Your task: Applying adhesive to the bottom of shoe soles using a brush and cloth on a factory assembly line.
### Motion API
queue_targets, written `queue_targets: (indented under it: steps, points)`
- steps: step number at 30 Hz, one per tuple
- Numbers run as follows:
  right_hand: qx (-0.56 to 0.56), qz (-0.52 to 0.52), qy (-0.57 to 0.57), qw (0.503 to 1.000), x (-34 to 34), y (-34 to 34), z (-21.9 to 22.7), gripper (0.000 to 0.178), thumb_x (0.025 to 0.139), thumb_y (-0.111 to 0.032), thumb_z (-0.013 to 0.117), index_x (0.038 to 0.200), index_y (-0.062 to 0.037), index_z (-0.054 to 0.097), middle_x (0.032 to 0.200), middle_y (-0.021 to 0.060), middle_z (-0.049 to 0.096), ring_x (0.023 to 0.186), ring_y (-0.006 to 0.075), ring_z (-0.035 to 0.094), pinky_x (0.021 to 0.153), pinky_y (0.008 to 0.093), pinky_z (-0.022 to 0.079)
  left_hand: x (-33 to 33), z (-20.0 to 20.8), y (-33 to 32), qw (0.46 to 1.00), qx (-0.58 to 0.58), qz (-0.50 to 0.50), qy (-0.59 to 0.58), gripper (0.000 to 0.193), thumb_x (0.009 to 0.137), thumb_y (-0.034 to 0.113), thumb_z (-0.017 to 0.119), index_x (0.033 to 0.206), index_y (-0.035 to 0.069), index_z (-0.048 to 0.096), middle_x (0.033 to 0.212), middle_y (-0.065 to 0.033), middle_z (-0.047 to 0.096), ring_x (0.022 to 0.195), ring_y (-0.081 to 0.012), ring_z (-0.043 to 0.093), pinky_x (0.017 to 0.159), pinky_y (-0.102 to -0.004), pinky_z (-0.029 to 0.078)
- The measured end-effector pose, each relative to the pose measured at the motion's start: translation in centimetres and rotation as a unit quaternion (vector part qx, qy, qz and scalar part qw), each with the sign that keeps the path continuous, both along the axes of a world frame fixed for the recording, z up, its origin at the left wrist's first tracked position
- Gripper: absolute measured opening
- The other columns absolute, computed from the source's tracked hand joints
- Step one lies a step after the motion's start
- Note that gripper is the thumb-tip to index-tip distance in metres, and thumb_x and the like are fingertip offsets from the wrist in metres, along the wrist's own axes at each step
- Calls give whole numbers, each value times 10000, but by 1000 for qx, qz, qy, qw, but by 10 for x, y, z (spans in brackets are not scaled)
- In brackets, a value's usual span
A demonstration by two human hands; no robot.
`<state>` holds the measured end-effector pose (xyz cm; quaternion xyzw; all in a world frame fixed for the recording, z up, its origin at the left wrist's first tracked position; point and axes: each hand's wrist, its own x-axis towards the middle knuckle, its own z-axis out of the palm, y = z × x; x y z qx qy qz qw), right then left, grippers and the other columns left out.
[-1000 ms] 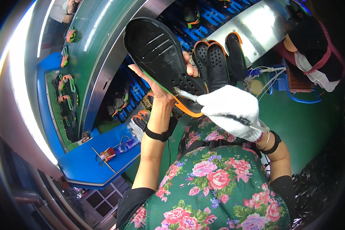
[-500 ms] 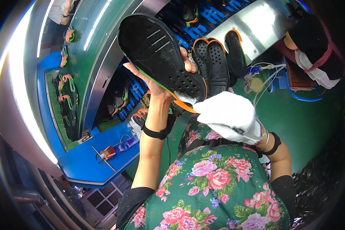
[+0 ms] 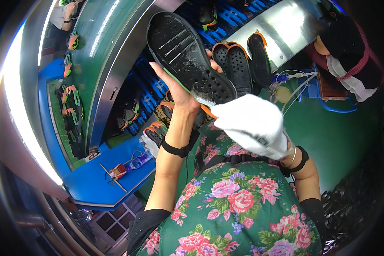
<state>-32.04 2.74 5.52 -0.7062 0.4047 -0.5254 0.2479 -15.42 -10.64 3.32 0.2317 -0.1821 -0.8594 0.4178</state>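
**Desk:** What did the left hand (image 3: 181, 91) have?

**Photographer:** It was closed around a black shoe sole (image 3: 187, 57), held tread-up, fingers showing over the far edge and thumb on the near side. A green and orange rim ran along its lower edge. The sole sat at about twelve o'clock from the person's flowered dress (image 3: 239, 209).

**Desk:** And the right hand (image 3: 254, 123)?

**Photographer:** Wrapped in a white glove, it touched the sole's heel end at about four o'clock from the sole's middle. Whether it gripped anything, I cannot tell; the glove hid the fingers.

**Desk:** Surroundings?

**Photographer:** More black soles (image 3: 239, 64) lay just beyond, at two o'clock, against a steel panel (image 3: 281, 25). A blue table (image 3: 94, 183) carried a small bottle (image 3: 138, 161) at nine o'clock. A green conveyor (image 3: 102, 38) curved away at eleven.
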Motion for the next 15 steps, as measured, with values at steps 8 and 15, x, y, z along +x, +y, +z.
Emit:
queue_targets:
  steps: [8,15]
  points:
    - [51,-15,-71,996,-7,-2,2,216,754,46,763,953,-40,751,1007,130,752,874,268,723,784,347,578,-3,-1,-8,998,-41,-34,31,1211,709,1009,149,1150,-31,585,877,-189,663,794,-331,651,791,-458,542]
    - [44,-33,-88,995,-15,-8,-8,232,745,15,760,966,-54,767,1010,108,753,850,251,714,752,340,566,1,-12,-22,989,-134,-55,1,1091,747,980,264,1259,55,534,1097,-137,582,830,-262,592,763,-422,490]
